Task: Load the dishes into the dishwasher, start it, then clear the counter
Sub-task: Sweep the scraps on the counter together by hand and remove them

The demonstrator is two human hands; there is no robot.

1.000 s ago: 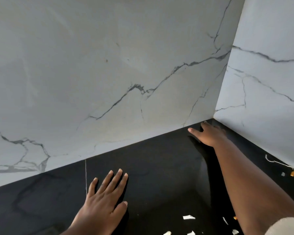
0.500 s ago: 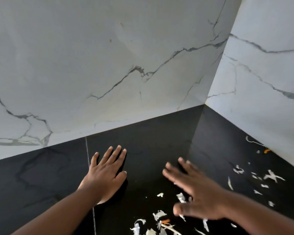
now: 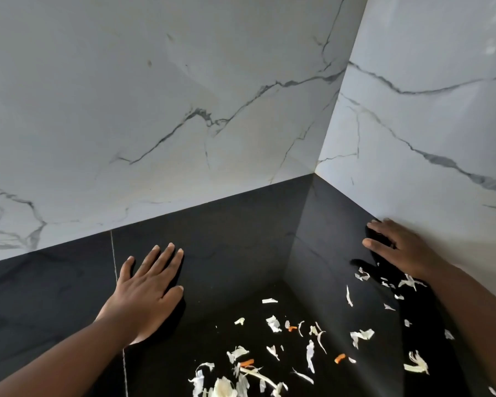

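Thin, light, limp scraps (image 3: 272, 353) lie scattered on the worktop (image 3: 226, 253) toward its back right corner, better swept than pinched, I judge; the left hand (image 3: 146, 290) rests flat, fingers spread, the right hand (image 3: 398, 250) open by the wall (image 3: 427, 153), grasping nothing.

Counter (image 3: 241, 239) corner bare, open; marble walls (image 3: 184, 96) bound back, right; vegetable scraps (image 3: 272, 323) litter near side.
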